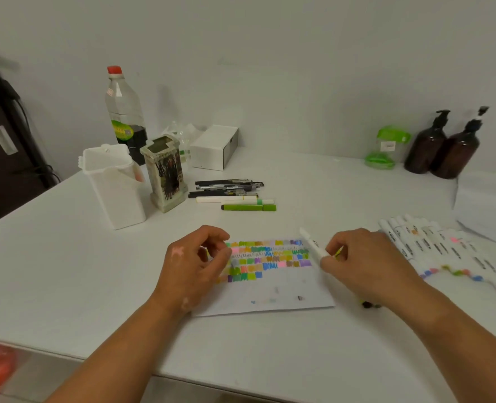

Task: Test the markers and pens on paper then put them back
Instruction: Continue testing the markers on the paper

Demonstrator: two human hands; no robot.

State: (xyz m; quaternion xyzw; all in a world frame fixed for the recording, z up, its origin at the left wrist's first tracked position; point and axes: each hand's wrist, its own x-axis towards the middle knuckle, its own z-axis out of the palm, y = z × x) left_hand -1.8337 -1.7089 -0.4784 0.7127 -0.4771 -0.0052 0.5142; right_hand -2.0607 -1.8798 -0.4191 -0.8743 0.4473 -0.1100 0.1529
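A white sheet of paper [281,289] covered with rows of colour swatches lies on the table in front of me. My right hand [363,263] pinches a white marker [313,245] by its lower end, the barrel pointing up and left over the paper's right edge. My left hand [194,260] hovers over the paper's left edge with fingers curled; whether it holds a cap is unclear. A row of white markers [433,245] with coloured ends lies to the right. Black pens [226,186] and green and white markers [246,204] lie behind the paper.
A white marker box [115,187] and a patterned pen holder [166,173] stand at the left. Behind them are a bottle with a red cap [124,112] and a white carton [214,146]. Two brown pump bottles [441,146] and a green container [386,146] stand at the back right.
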